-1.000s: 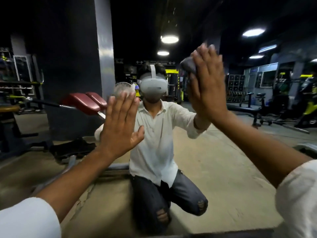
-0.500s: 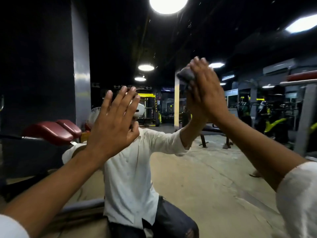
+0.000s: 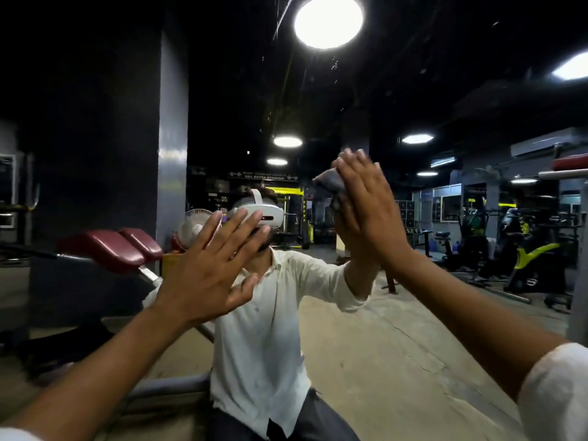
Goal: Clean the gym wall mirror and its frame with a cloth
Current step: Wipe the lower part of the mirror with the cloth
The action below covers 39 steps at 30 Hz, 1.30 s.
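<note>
Grey cloth (image 3: 329, 183); right hand (image 3: 369, 211) presses it on mirror (image 3: 95, 122); left hand (image 3: 206, 272) flat

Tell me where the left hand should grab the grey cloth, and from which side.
Pinch the bunched fold of the cloth that sticks out to the left of the right hand, coming in from the left along the mirror. The rest is hidden under that flat hand, so only this fold looks free to grip.

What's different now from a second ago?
The view tipped up, bringing a big ceiling lamp in. The left hand tilted right, across the reflected headset. The right hand still presses the cloth flat on the mirror; nothing grasped or released.
</note>
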{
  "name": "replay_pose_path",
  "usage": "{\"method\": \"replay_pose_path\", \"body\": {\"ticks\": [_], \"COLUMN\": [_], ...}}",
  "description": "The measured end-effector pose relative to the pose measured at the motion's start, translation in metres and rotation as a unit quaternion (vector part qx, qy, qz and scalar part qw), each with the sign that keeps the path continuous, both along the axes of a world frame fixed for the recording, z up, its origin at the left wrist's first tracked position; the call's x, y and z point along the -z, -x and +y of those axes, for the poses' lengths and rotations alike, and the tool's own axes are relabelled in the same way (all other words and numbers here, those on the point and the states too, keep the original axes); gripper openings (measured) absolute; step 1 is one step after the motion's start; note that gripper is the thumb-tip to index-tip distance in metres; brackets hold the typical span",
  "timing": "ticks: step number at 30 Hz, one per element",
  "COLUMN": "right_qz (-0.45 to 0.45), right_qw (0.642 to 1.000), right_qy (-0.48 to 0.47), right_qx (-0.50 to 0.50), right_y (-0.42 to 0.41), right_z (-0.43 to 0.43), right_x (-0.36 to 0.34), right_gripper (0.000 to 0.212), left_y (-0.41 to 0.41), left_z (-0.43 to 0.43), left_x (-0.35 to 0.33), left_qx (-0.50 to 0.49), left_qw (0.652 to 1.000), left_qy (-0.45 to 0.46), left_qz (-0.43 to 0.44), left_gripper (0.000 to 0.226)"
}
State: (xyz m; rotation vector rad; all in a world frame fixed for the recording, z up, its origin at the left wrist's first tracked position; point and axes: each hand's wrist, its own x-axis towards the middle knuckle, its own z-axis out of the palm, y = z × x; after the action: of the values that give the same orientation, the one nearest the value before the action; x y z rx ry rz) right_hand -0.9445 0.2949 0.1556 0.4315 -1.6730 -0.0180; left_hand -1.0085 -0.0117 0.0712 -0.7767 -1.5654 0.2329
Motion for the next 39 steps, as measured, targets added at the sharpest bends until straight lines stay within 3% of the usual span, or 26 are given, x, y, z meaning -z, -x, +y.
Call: {"method": "replay_pose_path", "body": {"ticks": [2,4,7,10,13,14,17,20,22,24,28,30,33,37,39], "right_qz": [0.016,0.002,-0.041,-0.074,-0.092,-0.083,-0.064,-0.076,-0.076,-0.07,-0.162,-0.091,-0.085,-0.105,-0.071], "right_qw": [0.996,0.998,0.995,0.966,0.905,0.899,0.942,0.976,0.969,0.941,0.891,0.933,0.979,0.948,0.956], "right_qy": [0.082,0.059,-0.083,-0.248,-0.416,-0.431,-0.33,-0.201,-0.234,-0.332,-0.41,-0.346,-0.185,-0.297,-0.279], "right_qx": [-0.032,-0.039,-0.032,-0.02,-0.013,-0.003,-0.003,-0.016,-0.012,-0.007,-0.11,-0.043,-0.007,0.04,0.057], "right_y": [0.0,0.004,0.007,0.0,-0.006,-0.005,-0.003,-0.003,-0.006,-0.003,0.003,-0.002,-0.017,-0.015,-0.009], "right_z": [-0.006,-0.013,-0.018,-0.008,0.008,0.012,0.015,0.002,-0.003,0.006,0.023,0.037,0.038,0.045,0.052], "right_x": [0.012,0.051,0.143,0.233,0.25,0.24,0.212,0.239,0.282,0.315,0.278,0.253,0.223,0.185,0.144], "right_gripper": [0.054,0.058,0.064,0.057,0.056,0.056,0.055,0.053,0.055,0.056,0.051,0.056,0.062,0.055,0.056], "left_y": [-0.001,-0.003,-0.007,-0.01,-0.009,-0.009,-0.008,-0.007,-0.008,-0.008,-0.007,-0.008,-0.009,-0.011,-0.012], "left_z": [0.001,0.007,0.023,0.031,0.032,0.032,0.034,0.034,0.035,0.036,0.035,0.037,0.037,0.037,0.046], "left_x": [0.004,0.014,0.042,0.062,0.067,0.068,0.07,0.07,0.07,0.07,0.069,0.069,0.067,0.048,0.017], "left_qx": [-0.011,-0.019,-0.025,-0.044,-0.047,-0.045,-0.036,-0.029,-0.021,-0.015,-0.017,-0.016,-0.014,0.007,0.008], "left_qw": [1.0,1.0,0.999,0.999,0.994,0.993,0.994,0.995,0.995,0.995,0.996,0.996,0.996,0.995,0.995], "left_qy": [-0.003,-0.016,-0.013,0.005,0.096,0.113,0.101,0.093,0.092,0.095,0.092,0.092,0.088,0.102,0.093], "left_qz": [-0.005,-0.011,-0.021,-0.023,-0.012,-0.013,-0.012,-0.005,-0.003,-0.007,-0.006,0.001,0.005,0.012,0.022], "left_gripper": [0.084,0.086,0.086,0.082,0.078,0.077,0.077,0.076,0.076,0.076,0.077,0.077,0.076,0.069,0.062]}}
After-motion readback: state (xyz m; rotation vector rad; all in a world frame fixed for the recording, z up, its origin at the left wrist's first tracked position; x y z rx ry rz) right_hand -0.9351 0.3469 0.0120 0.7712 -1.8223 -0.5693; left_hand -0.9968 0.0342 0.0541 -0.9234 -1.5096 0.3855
